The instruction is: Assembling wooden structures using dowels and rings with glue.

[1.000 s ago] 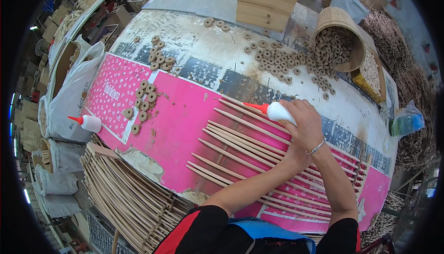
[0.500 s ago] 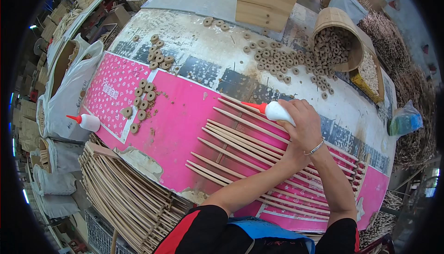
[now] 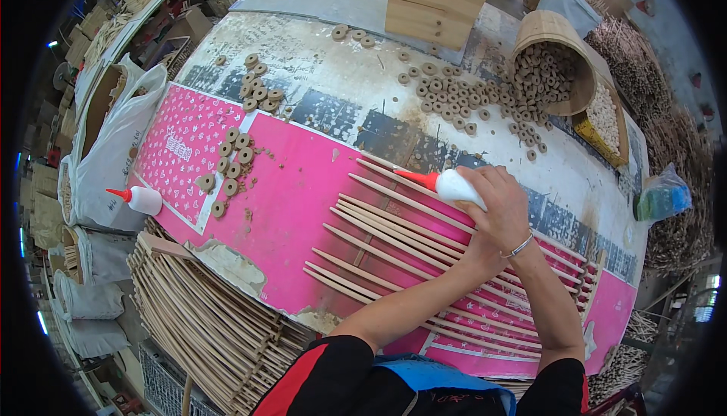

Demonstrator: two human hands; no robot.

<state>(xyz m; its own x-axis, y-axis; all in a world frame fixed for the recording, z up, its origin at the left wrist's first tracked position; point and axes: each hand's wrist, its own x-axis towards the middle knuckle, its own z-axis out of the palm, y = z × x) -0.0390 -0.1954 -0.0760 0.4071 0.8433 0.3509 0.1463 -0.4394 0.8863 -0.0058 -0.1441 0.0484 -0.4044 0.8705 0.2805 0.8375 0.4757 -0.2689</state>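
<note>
A white squeeze bottle (image 3: pixel 459 186) with a red pointed nozzle lies tilted in my right hand (image 3: pixel 503 202), whose fingers wrap round it. Its nozzle points left, over the far ends of a row of thin curved wooden sticks (image 3: pixel 394 220). My left hand (image 3: pixel 482 252) is tucked against the right hand and wrist, above the sticks. Its fingers are hidden, so I cannot see what they grip. The sticks lie side by side on a pink sheet (image 3: pixel 303 181), their right ends near a narrow wooden strip (image 3: pixel 594 283).
Brown ring-shaped pieces (image 3: pixel 454 94) lie scattered across the table, spilling from a tipped wooden bucket (image 3: pixel 556 29). More rings (image 3: pixel 244 155) sit at left, near a second red-tipped bottle (image 3: pixel 144 200). A wooden box (image 3: pixel 439 3) stands at the back; stacked sticks (image 3: pixel 204 317) are at lower left.
My right hand and the bottle have shifted only very slightly, still over the same sticks. The sticks and rings lie as before.
</note>
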